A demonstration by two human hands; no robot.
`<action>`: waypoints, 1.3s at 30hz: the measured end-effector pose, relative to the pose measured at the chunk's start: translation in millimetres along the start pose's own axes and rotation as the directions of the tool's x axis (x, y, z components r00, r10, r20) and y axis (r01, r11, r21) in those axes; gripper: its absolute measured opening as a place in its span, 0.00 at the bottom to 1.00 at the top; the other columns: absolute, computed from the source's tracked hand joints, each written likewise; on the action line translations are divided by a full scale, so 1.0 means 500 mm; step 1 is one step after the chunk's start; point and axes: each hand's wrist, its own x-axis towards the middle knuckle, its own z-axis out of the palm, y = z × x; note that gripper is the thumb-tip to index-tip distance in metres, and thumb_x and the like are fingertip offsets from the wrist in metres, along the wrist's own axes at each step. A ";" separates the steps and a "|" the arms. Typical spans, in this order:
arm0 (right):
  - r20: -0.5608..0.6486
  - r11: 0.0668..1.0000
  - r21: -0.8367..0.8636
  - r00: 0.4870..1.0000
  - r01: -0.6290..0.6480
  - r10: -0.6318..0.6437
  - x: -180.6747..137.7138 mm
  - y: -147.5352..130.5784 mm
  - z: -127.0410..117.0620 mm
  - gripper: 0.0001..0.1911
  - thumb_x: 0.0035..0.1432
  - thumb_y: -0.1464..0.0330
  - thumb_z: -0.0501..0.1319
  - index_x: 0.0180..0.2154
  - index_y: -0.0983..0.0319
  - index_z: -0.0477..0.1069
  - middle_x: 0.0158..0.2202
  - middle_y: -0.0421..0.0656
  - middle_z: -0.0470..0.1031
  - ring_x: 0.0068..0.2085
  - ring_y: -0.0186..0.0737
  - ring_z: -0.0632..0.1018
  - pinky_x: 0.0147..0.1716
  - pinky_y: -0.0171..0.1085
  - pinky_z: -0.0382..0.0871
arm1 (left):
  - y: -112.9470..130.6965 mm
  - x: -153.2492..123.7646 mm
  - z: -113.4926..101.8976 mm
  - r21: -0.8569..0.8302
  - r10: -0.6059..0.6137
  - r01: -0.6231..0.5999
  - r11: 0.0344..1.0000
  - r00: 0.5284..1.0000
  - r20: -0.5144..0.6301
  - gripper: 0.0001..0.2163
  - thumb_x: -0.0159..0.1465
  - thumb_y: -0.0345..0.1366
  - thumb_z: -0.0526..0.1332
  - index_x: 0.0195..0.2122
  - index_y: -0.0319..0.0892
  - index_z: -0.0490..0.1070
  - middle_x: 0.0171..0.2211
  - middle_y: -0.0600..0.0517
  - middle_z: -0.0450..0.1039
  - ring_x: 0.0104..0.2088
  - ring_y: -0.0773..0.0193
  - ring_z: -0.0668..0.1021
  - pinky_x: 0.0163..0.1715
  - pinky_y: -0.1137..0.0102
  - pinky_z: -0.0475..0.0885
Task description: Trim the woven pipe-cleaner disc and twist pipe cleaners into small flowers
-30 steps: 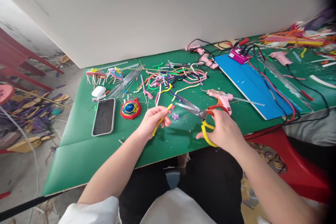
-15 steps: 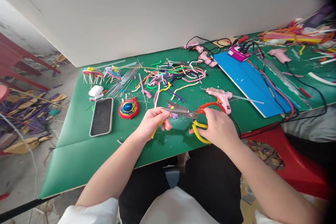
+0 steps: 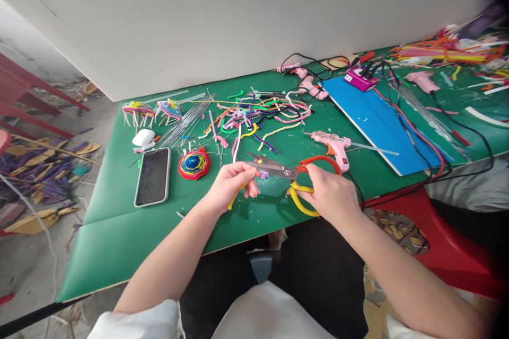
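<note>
My left hand point(image 3: 230, 183) pinches a short yellow pipe cleaner point(image 3: 235, 197) just above the green table point(image 3: 119, 233). My right hand point(image 3: 332, 193) grips scissors point(image 3: 286, 172) with one orange and one yellow handle loop. The blades point left and meet the pipe cleaner at my left fingertips. A small purple flower piece point(image 3: 263, 174) lies under the blades.
A phone point(image 3: 152, 176) lies face up at the left, beside a round red, yellow and blue woven disc point(image 3: 194, 163). Several loose pipe cleaners point(image 3: 258, 114) are piled behind. A pink glue gun point(image 3: 332, 143), a blue board point(image 3: 377, 122) and cables point(image 3: 437, 132) lie to the right.
The scissors swung left and down from pointing at the pile, and their blades closed in on the yellow pipe cleaner at my left fingers. My left hand stayed put.
</note>
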 end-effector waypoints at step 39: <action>0.244 0.946 0.012 0.918 -0.325 0.312 0.004 0.023 0.015 0.22 0.56 0.51 0.53 0.40 0.62 0.65 0.23 0.41 0.74 0.22 0.41 0.74 0.19 0.34 0.50 | -0.004 0.004 0.002 0.081 -0.002 0.005 0.997 0.999 -0.034 0.10 0.56 0.40 0.63 0.28 0.38 0.71 0.16 0.54 0.72 0.16 0.71 0.72 0.17 0.78 0.63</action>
